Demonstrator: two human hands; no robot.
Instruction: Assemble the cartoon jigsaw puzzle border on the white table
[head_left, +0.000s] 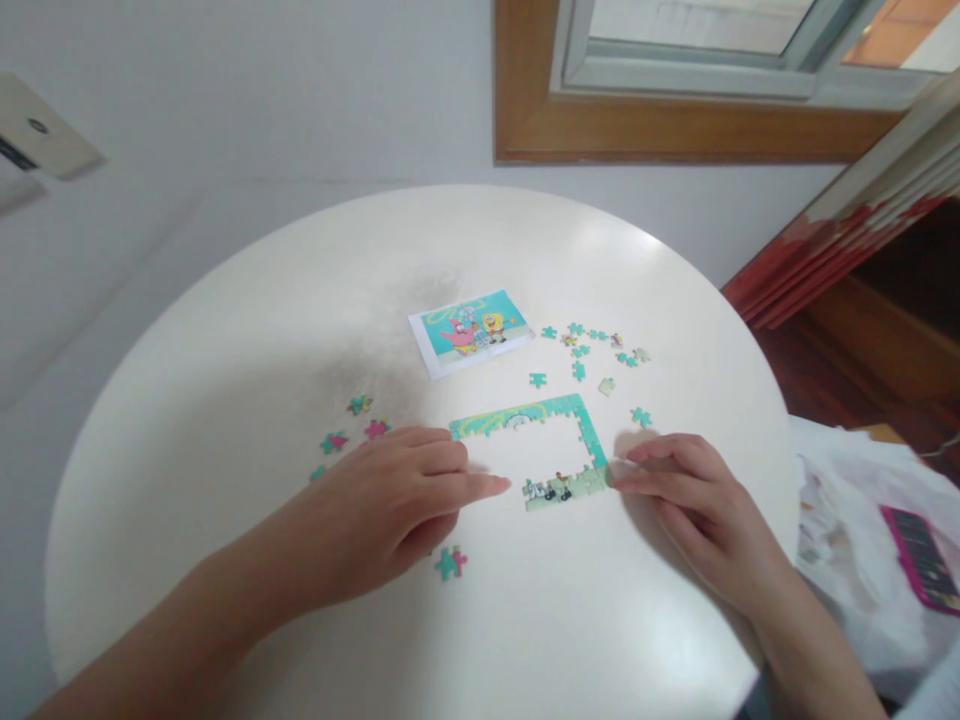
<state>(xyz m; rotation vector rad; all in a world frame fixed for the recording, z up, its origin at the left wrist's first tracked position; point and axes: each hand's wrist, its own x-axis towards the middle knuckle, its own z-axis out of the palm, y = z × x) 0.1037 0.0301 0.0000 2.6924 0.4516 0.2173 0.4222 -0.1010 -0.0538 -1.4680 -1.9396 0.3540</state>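
Two hands counted, one desk [225, 400], one picture card [480, 330], one partly joined puzzle border [592, 435]. About a dozen loose pieces [578, 371] are scattered beyond its right-hand end; an exact count is prevented by overlap. At the left, four pieces [376, 429] are made out, one partly covered by the forearm. Nearer the wearer, a teal-and-pink piece [451, 563] is seen, with a further edge half hidden beside it.

The border is laid flat near the middle of the desk, just nearer than the card. Its top strip is teal with yellow lines and a pale rounded figure; its right strip is teal, turning pale green at the lower corner. Dark and white figure parts are shown on the short bottom strip. Its left end is obscured by the left hand [412, 490], whose index finger is extended and the others curled; whether anything is held beneath cannot be told. The right hand [701, 505] is loosely spread, fingertips placed at the lower right corner.
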